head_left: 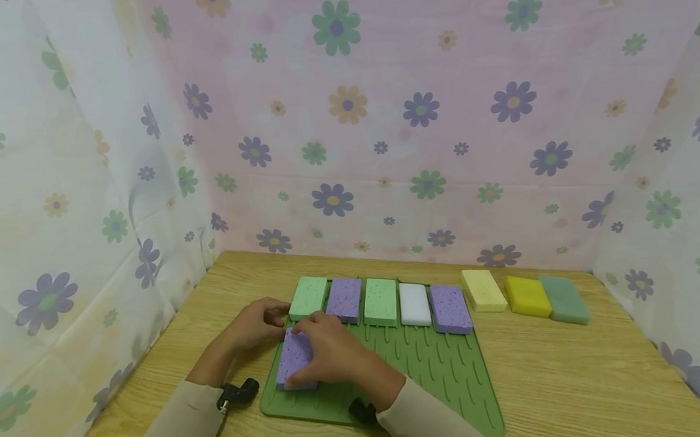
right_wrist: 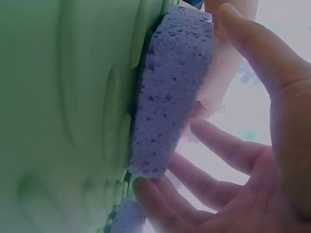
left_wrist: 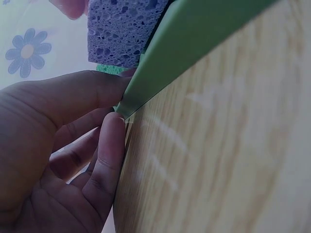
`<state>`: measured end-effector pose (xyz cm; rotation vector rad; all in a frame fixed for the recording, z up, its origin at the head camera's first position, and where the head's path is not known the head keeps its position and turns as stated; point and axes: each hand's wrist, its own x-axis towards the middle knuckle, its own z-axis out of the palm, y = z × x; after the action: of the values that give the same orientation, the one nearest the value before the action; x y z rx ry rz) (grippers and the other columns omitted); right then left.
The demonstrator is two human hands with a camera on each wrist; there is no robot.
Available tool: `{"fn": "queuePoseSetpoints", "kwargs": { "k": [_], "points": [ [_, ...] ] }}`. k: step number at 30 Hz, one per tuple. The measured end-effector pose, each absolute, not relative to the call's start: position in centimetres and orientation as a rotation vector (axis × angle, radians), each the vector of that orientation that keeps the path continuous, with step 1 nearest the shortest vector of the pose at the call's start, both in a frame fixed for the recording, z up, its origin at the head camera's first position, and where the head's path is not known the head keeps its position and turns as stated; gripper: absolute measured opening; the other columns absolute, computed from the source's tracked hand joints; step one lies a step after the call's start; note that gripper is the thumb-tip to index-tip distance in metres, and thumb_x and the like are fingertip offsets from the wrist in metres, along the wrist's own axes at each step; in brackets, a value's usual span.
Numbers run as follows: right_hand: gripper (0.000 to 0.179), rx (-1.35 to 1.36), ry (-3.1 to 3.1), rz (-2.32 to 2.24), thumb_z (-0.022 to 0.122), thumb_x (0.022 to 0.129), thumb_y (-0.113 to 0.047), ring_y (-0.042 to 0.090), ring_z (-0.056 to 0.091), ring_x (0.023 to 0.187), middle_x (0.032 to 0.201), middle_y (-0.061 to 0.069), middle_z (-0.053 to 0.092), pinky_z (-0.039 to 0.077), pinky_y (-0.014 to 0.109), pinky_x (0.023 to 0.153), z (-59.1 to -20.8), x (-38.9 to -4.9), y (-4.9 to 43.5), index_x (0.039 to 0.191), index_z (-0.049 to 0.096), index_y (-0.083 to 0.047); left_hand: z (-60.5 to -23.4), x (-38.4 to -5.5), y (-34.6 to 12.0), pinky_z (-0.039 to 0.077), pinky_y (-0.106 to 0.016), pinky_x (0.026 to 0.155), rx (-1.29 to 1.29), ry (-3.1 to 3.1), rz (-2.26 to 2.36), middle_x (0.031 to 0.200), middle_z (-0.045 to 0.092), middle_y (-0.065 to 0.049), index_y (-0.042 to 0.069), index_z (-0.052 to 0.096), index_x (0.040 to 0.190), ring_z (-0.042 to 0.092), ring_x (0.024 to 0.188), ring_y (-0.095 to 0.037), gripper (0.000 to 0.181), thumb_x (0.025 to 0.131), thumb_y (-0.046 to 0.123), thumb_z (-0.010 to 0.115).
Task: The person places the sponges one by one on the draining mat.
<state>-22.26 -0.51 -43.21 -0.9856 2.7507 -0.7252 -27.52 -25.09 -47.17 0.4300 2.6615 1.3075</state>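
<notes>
A purple speckled sponge (head_left: 294, 356) lies on the left part of a green ridged mat (head_left: 431, 385). Over it arches my right hand (head_left: 335, 351), thumb by the near end and fingers at the far end. In the right wrist view, a gap shows between the thumb and this sponge (right_wrist: 170, 92), while the fingertips (right_wrist: 146, 187) are right at its other end. My left hand (head_left: 257, 325) is at the mat's left edge; in the left wrist view its thumb and a finger pinch that edge (left_wrist: 146, 80).
Along the mat's back stand two light green sponges (head_left: 308, 298) (head_left: 380, 301), a purple one (head_left: 344, 299), a white one (head_left: 415, 304) and another purple one (head_left: 451, 309). Cream (head_left: 483, 290), yellow (head_left: 527, 296) and grey-green (head_left: 564, 299) sponges lie on the wooden table (head_left: 589, 385) at right.
</notes>
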Motion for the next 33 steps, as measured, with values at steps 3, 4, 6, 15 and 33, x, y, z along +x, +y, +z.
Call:
{"fn": "queuePoseSetpoints", "kwargs": {
  "k": [3, 4, 6, 15, 33],
  "points": [
    [0.088, -0.998, 2.759, -0.730, 0.086, 0.070, -0.070, 0.030, 0.047, 0.138, 0.150, 0.001, 0.051, 0.050, 0.048, 0.106, -43.0, -22.2, -0.3, 0.142, 0.060, -0.027, -47.2, -27.6, -25.1, 0.057, -0.036, 0.084, 0.414, 2.665, 1.307, 0.136, 0.061, -0.012, 0.009, 0.064, 0.141, 0.065, 0.106, -0.022, 0.055, 0.089, 0.010, 0.081],
    [0.088, -1.001, 2.759, -0.739, 0.086, 0.070, -0.070, 0.030, 0.046, 0.139, 0.150, 0.000, 0.050, 0.049, 0.049, 0.106, -42.9, -22.2, -0.1, 0.142, 0.060, -0.027, -47.2, -27.6, -25.0, 0.057, -0.035, 0.085, 0.407, 2.667, 1.306, 0.136, 0.061, -0.012, 0.010, 0.064, 0.141, 0.065, 0.106, -0.022, 0.055, 0.089, 0.010, 0.081],
    [0.087, -1.005, 2.760, -0.759, 0.086, 0.070, -0.069, 0.030, 0.046, 0.139, 0.150, 0.000, 0.051, 0.049, 0.050, 0.106, -42.6, -22.2, 0.3, 0.142, 0.060, -0.027, -47.2, -27.6, -25.0, 0.057, -0.034, 0.085, 0.397, 2.672, 1.300, 0.136, 0.061, -0.012, 0.011, 0.065, 0.141, 0.066, 0.106, -0.022, 0.054, 0.089, 0.010, 0.081],
    [0.078, -0.987, 2.835, -0.798, 0.087, 0.075, -0.061, 0.028, 0.044, 0.141, 0.151, -0.003, 0.049, 0.049, 0.052, 0.106, -41.5, -22.6, 4.0, 0.141, 0.060, -0.030, -47.2, -27.7, -25.0, 0.057, -0.032, 0.083, 0.392, 2.682, 1.298, 0.133, 0.062, -0.013, 0.009, 0.065, 0.141, 0.066, 0.103, -0.021, 0.055, 0.088, 0.008, 0.081],
    [0.066, -0.910, 3.040, -0.984, 0.091, 0.078, -0.046, 0.033, 0.049, 0.139, 0.149, 0.003, 0.052, 0.048, 0.059, 0.104, -40.5, -24.5, 15.6, 0.135, 0.065, -0.024, -47.2, -27.6, -24.9, 0.055, -0.033, 0.085, 0.381, 2.701, 1.277, 0.124, 0.065, -0.008, 0.008, 0.065, 0.141, 0.065, 0.101, -0.018, 0.056, 0.087, 0.007, 0.081]
  ]
}}
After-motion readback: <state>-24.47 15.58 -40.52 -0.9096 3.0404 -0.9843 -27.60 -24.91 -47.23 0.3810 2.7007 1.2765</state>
